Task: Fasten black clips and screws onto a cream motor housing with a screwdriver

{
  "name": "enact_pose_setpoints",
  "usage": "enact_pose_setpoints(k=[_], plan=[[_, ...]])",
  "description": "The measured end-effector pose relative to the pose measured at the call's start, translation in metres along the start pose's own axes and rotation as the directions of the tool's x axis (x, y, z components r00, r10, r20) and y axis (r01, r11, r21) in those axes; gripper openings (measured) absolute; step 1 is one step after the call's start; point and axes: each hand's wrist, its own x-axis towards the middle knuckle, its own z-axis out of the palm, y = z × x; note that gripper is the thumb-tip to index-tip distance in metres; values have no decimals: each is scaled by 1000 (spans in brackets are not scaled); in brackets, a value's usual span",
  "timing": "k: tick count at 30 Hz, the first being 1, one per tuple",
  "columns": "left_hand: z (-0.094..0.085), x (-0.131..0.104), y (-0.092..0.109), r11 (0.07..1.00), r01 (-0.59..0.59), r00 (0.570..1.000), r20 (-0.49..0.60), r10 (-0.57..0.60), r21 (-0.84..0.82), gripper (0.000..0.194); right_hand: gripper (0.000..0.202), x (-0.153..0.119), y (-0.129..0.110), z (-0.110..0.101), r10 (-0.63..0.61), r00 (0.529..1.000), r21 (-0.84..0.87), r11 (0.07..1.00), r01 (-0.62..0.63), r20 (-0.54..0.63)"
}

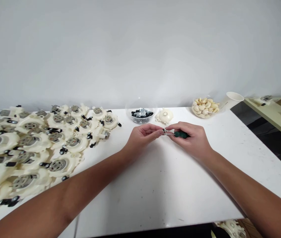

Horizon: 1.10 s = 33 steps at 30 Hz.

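My right hand point(192, 137) is closed around the dark green handle of a screwdriver point(180, 134), its thin shaft pointing left. The fingertips of my left hand point(146, 135) pinch a small dark and metallic part point(164, 131), too small to name, close to the screwdriver's shaft. Both hands meet above the white table. Just behind them lies a cream plastic housing point(165, 116) with a round hub. A clear bowl point(142, 119) of small black and silvery pieces stands behind my left hand.
Many cream housings with grey motors point(58, 165) cover the table's left side. At the back right are a clear bowl of curved cream pieces point(205, 107) and a tilted white cup point(233, 98). A second, yellowish table point(274, 114) holds more parts. The wall point(140, 49) rises behind.
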Motion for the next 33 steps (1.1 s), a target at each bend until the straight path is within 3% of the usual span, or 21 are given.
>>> enact_pose_setpoints(k=[24,33], plan=[[-1,0,-1,1000,-10,1000,12,10,23,31,12,-1,0,-3,31,999,-39,999,-31,22],[0,-1,0,1000,0,1000,28,-1,20,30,11,1,1,-3,-26,999,-67,997,28,35]])
